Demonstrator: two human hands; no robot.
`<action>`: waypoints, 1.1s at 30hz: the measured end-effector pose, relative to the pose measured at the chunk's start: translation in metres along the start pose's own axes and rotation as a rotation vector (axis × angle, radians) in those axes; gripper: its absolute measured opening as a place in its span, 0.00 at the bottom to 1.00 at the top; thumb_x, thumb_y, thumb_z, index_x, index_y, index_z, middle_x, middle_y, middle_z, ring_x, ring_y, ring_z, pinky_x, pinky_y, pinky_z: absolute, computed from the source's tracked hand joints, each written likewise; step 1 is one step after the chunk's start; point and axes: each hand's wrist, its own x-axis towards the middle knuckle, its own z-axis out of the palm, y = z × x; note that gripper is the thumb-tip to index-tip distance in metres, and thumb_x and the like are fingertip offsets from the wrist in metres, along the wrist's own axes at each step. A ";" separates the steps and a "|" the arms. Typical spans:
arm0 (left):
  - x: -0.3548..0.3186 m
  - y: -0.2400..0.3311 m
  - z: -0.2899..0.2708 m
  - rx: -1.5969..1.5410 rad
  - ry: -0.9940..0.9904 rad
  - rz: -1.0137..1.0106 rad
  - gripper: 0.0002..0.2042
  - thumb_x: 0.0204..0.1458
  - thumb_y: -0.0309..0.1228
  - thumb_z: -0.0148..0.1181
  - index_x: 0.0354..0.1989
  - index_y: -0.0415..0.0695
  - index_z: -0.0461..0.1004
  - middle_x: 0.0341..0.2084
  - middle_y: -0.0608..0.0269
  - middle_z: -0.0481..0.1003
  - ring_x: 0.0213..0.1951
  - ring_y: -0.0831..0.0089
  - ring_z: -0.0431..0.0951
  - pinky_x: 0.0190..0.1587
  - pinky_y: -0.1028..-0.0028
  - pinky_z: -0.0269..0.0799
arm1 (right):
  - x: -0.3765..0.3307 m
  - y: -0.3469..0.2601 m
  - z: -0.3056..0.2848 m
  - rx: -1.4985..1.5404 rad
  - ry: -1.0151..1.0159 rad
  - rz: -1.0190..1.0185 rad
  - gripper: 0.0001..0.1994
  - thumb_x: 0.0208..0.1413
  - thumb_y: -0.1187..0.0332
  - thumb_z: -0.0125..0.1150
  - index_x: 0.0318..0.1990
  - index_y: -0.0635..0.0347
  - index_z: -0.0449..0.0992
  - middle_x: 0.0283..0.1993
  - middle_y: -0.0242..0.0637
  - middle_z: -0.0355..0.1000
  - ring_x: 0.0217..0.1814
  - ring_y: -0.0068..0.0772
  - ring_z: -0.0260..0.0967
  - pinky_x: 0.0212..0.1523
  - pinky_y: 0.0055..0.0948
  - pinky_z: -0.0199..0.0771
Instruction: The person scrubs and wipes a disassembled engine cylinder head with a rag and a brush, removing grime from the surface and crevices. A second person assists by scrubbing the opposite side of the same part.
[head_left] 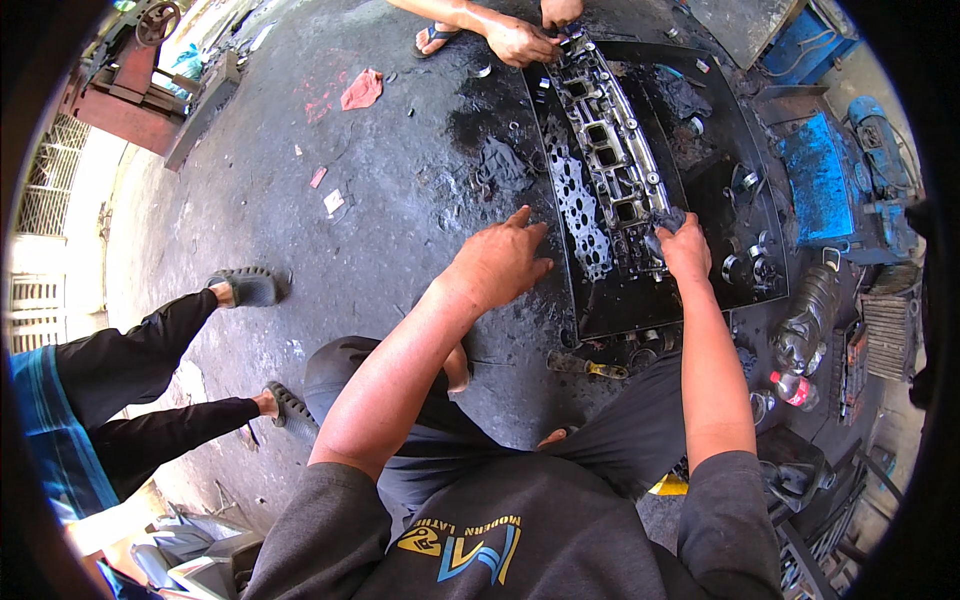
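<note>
The right hand point(686, 246) gripped a dark rag point(664, 222) against the cylinder head point(612, 150); the left hand point(497, 262) rested open, fingers spread, on the greasy floor point(380, 200) beside the black tray point(745, 240).

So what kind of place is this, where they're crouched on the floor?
Most likely an engine repair workshop. A cylinder head lies on a black tray on the oil-stained floor; the right hand presses a rag on it, and blue machinery stands alongside.
</note>
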 end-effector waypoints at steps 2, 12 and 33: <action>0.000 0.000 0.000 0.004 -0.006 0.002 0.27 0.57 0.43 0.58 0.62 0.42 0.66 0.65 0.40 0.60 0.56 0.46 0.73 0.59 0.59 0.69 | 0.000 0.000 0.000 0.000 -0.001 0.002 0.28 0.51 0.56 0.66 0.56 0.61 0.66 0.53 0.54 0.73 0.56 0.57 0.71 0.54 0.49 0.70; 0.000 0.004 -0.002 -0.012 -0.016 -0.007 0.27 0.56 0.42 0.58 0.62 0.41 0.66 0.64 0.39 0.60 0.55 0.46 0.73 0.58 0.58 0.70 | 0.001 0.002 0.002 0.000 0.006 -0.008 0.28 0.50 0.56 0.65 0.56 0.60 0.66 0.53 0.54 0.74 0.56 0.57 0.71 0.55 0.49 0.70; 0.131 0.027 0.129 -0.326 0.149 -0.053 0.27 0.59 0.42 0.55 0.61 0.36 0.66 0.43 0.35 0.76 0.45 0.44 0.78 0.51 0.58 0.73 | -0.004 0.056 -0.005 0.496 0.220 -0.070 0.24 0.50 0.56 0.70 0.47 0.66 0.74 0.42 0.54 0.78 0.45 0.55 0.77 0.49 0.41 0.72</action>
